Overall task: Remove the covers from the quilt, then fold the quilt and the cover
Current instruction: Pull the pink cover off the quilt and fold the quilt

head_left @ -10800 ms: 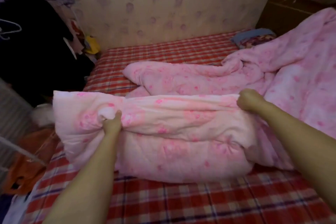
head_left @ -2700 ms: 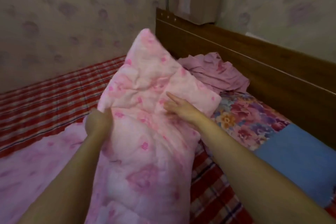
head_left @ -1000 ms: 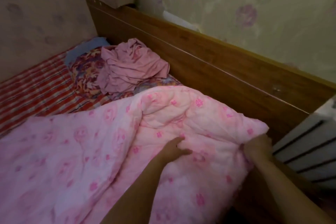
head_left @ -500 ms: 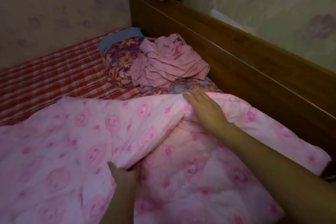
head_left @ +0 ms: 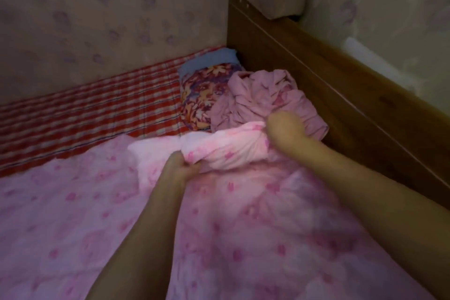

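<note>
A pink floral quilt (head_left: 73,214) spreads over the lower part of the bed. Its far edge is bunched into a roll (head_left: 226,151) near the headboard. My left hand (head_left: 180,168) is closed on the near left end of that roll. My right hand (head_left: 285,129) grips the roll's right end, fingers buried in the fabric. A crumpled plain pink cloth (head_left: 265,100), which may be the cover, lies heaped just behind the roll, against the headboard.
A brown wooden headboard (head_left: 341,95) runs along the right. A flowered pillow (head_left: 202,100) with a blue one (head_left: 211,59) behind it sits in the corner. Red checked bedsheet (head_left: 92,109) shows at the left, bounded by a papered wall.
My right hand went from lying flat on the quilt to gripping its edge. My left hand moved up to the same edge, which is now gathered into a roll.
</note>
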Demonstrator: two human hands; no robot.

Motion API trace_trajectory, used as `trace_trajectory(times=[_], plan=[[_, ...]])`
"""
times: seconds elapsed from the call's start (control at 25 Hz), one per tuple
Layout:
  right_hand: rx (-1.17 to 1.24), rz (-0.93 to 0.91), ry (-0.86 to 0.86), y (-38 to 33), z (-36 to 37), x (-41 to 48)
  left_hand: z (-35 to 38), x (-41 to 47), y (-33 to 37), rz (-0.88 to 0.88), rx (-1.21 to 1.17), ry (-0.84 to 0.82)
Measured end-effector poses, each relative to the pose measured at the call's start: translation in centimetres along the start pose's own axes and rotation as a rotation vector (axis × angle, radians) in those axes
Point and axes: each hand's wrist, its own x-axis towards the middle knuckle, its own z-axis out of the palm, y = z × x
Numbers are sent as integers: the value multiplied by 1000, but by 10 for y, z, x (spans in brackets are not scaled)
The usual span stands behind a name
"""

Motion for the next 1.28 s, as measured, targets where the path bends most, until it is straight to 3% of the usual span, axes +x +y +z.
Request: trace_trajectory(times=[0.08,0.12,0.2,0.24,0.28,0.4,0.44,0.52,0.64,0.72,0.84,0.88,0.96,1.04,1.16,1.2,1.28], plan=[[103,273,-116,70,-24,42,66,-6,66,304,-2,-40],[141,395,-25,112,-25,66,96,-13,100,280,-91,-145],[202,616,26,175,-21,94,160,-16,152,68,-402,-499],[173,664,-32,188,-6,94,188,-9,160,236,-290,-691],[182,689,-103,196,10,93,214,-4,154,317,-148,-782],[275,540,-278,199,45,73,251,21,93,259,485,-550],[342,448,-335,197,54,60,249,30,60,216,591,-506],[524,343,-473,192,75,17,228,43,-11,190,656,-546],[761,397,-661,186,89,-48,194,36,-81,186,901,-723],[864,344,-709,189,93,-76,174,25,-109,200,1121,-870],[949,250,-792,185,98,-110,144,2,-127,126,1208,-962],[951,260,-769,182,98,-119,134,-3,-130,121,1267,-947],[969,297,-618,181,90,-124,121,-10,-127,227,1277,-764],[965,369,-394,187,73,-115,129,-16,-113,443,1071,-538],[1105,557,-65,210,57,-91,177,-5,-66,677,907,-372],[1168,604,-34,217,58,-88,197,4,-52,687,918,-315],[1172,716,-169,225,74,-96,225,31,-45,600,1045,-215]])
